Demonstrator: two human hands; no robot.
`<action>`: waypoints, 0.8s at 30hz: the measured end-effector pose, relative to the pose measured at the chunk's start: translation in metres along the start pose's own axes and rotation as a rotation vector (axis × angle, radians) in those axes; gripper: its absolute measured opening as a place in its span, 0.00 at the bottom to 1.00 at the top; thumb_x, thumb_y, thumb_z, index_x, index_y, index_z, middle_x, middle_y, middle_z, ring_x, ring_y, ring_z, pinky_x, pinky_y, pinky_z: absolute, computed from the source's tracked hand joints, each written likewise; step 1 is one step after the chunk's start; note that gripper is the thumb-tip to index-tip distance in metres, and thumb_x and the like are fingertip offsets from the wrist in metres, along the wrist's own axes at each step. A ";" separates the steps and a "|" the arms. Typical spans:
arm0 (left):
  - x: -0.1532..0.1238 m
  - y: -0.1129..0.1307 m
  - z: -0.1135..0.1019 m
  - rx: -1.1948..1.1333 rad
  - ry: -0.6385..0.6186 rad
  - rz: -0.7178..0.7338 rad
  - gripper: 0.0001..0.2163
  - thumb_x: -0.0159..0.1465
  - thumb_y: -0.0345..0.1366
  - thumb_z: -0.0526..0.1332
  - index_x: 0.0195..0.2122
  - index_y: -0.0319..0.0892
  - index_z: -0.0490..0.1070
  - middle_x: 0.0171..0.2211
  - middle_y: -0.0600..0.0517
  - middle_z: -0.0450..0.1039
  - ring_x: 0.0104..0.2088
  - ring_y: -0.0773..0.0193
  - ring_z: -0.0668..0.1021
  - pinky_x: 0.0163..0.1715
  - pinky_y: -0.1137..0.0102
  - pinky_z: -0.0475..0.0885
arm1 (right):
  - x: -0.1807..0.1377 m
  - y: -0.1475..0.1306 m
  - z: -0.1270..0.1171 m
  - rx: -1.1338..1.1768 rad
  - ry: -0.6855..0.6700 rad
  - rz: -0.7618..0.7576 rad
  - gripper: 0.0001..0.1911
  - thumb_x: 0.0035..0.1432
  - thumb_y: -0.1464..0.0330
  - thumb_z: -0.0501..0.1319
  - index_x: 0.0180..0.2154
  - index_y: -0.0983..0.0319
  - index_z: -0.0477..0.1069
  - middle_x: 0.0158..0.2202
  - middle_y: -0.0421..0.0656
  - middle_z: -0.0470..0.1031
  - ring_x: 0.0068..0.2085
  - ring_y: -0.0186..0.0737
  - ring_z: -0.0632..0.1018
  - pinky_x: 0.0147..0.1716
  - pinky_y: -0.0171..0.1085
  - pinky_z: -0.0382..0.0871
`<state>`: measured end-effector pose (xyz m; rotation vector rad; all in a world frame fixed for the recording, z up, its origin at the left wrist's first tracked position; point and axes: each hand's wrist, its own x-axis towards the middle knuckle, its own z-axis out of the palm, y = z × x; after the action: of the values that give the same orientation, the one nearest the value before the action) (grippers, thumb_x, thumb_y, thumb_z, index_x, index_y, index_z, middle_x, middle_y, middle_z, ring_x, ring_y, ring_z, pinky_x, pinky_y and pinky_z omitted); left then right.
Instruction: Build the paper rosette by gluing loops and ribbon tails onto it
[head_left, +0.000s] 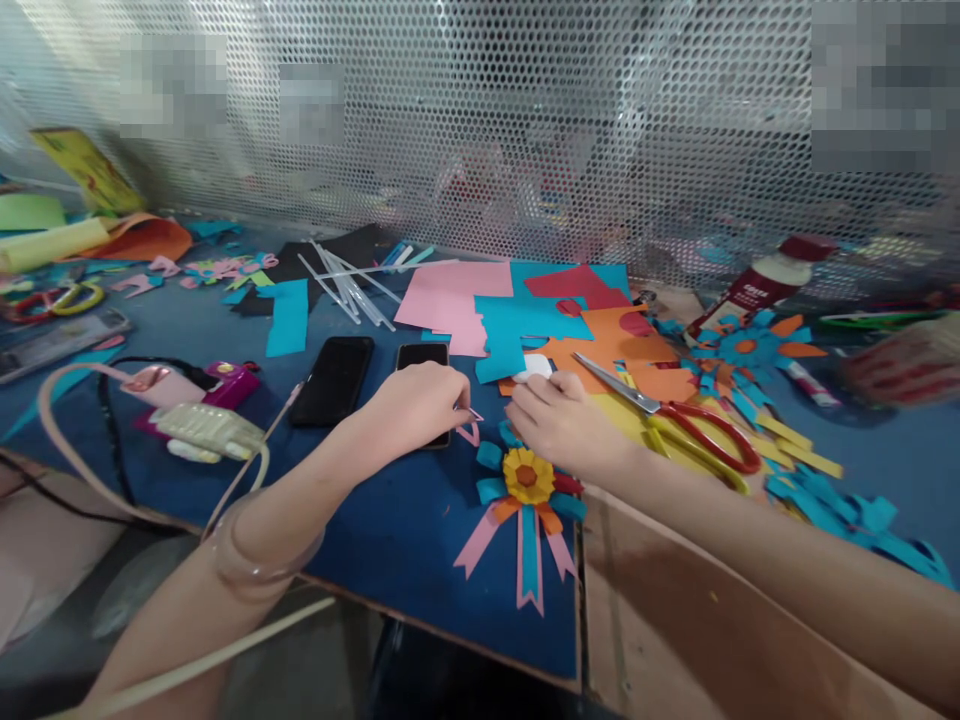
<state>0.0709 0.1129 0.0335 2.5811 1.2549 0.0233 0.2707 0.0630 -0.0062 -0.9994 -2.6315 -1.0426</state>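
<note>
My left hand (420, 405) rests on the blue table, its fingers pinched on a small pink paper strip (471, 430). My right hand (559, 420) lies just to the right, fingers curled near the same strip; whether it grips anything is hidden. Right below both hands lies a paper rosette (529, 480) with a yellow and orange flower centre, blue loops, and pink, blue and orange ribbon tails hanging down. Red-handled scissors (675, 415) lie shut just right of my right hand.
Two dark phones (334, 380) lie left of my left hand. Pink, blue, red and orange paper sheets (517, 310) cover the table behind. A glue bottle (757, 285) lies at right. Clear sticks (349, 285), a pink bag (195, 400) and a mesh wall (480, 120) surround them.
</note>
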 end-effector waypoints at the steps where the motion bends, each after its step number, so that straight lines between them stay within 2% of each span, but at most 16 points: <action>1: 0.000 0.000 0.000 -0.003 0.002 -0.001 0.11 0.59 0.43 0.60 0.31 0.41 0.76 0.31 0.48 0.77 0.28 0.61 0.76 0.24 0.71 0.60 | 0.000 0.000 0.000 0.001 -0.002 0.001 0.12 0.62 0.74 0.51 0.29 0.64 0.69 0.28 0.45 0.67 0.35 0.44 0.64 0.34 0.42 0.48; 10: 0.001 -0.007 0.000 0.002 0.048 -0.007 0.13 0.59 0.46 0.60 0.31 0.41 0.76 0.31 0.48 0.77 0.27 0.63 0.76 0.24 0.70 0.61 | -0.003 0.004 0.007 0.060 -0.007 0.029 0.12 0.63 0.74 0.51 0.28 0.64 0.68 0.28 0.44 0.66 0.34 0.43 0.63 0.34 0.42 0.46; 17: 0.002 -0.002 0.001 0.006 0.030 -0.018 0.13 0.60 0.45 0.59 0.32 0.40 0.76 0.32 0.47 0.78 0.29 0.62 0.76 0.25 0.71 0.63 | -0.007 0.000 0.010 0.074 0.006 0.038 0.12 0.64 0.73 0.50 0.29 0.63 0.68 0.28 0.44 0.66 0.35 0.43 0.63 0.35 0.42 0.47; 24: 0.001 0.000 -0.003 -0.048 0.035 -0.009 0.13 0.59 0.46 0.60 0.31 0.41 0.76 0.30 0.49 0.77 0.28 0.63 0.75 0.25 0.70 0.62 | -0.008 -0.001 0.009 0.022 0.040 -0.010 0.12 0.63 0.73 0.52 0.28 0.63 0.68 0.29 0.45 0.67 0.35 0.43 0.64 0.35 0.41 0.49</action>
<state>0.0711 0.1144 0.0361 2.5443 1.2620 0.0961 0.2772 0.0643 -0.0162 -0.9520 -2.6127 -1.0222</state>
